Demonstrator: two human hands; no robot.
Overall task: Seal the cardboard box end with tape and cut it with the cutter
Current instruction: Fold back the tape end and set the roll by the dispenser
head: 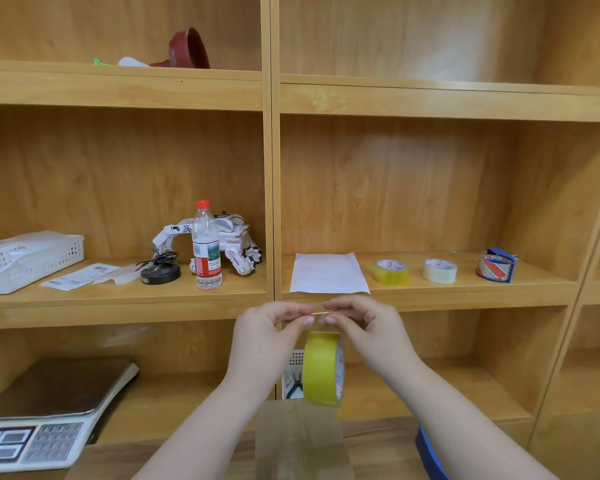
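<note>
A yellow tape roll [322,368] hangs on edge below my hands, above the cardboard box [300,441] at the bottom centre. My left hand [267,330] and my right hand [364,327] both pinch the pulled-out free end of the tape, stretched flat between my fingertips just above the roll. The box's top flaps meet in a seam that runs away from me. A blue object [428,455] lies partly hidden behind my right forearm; I cannot tell if it is the cutter.
Wooden shelves fill the view. Three more tape rolls [390,271] and a white sheet [328,273] lie on the right shelf. A water bottle [207,247], a toy robot, and a white basket [25,261] sit left. A scale [42,410] stands at the lower left.
</note>
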